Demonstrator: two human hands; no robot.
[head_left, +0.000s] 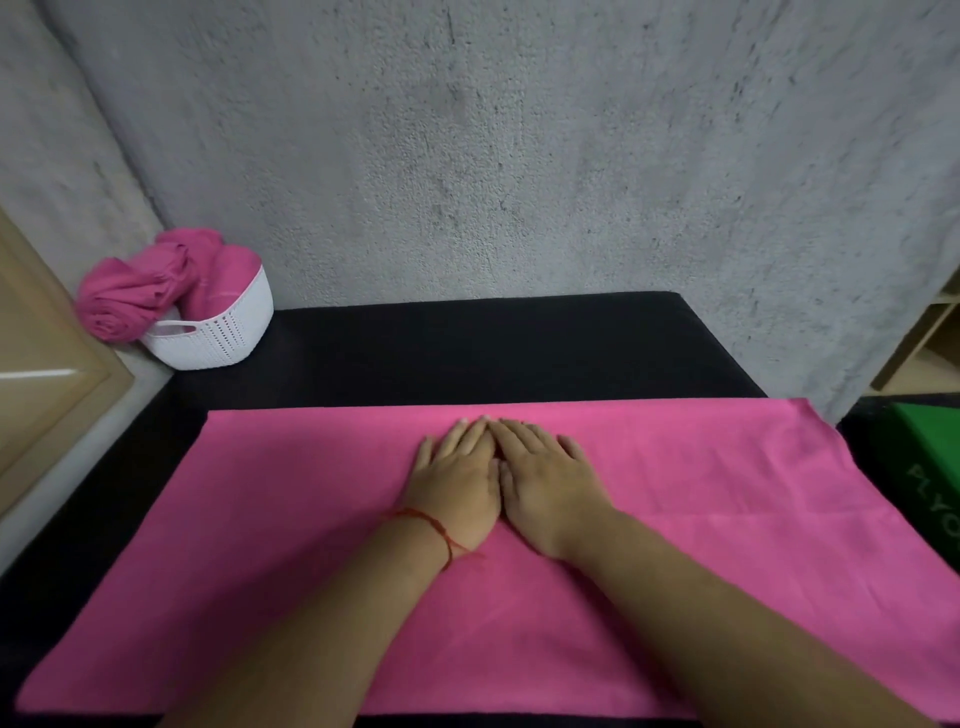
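A pink towel (260, 545) lies spread flat across the black table (493, 348), its right end hanging past the table's edge. My left hand (457, 478) and my right hand (545, 483) lie side by side, palms down, on the towel's middle near its far edge. Their fingers are straight and press on the cloth, thumbs touching. A red thread circles my left wrist.
A white perforated basket (218, 332) stands at the table's back left corner, stuffed with crumpled pink towels (140, 286). A grey concrete wall rises behind the table. A green box (930, 467) sits to the right, wooden shelving beyond it, a beige panel on the left.
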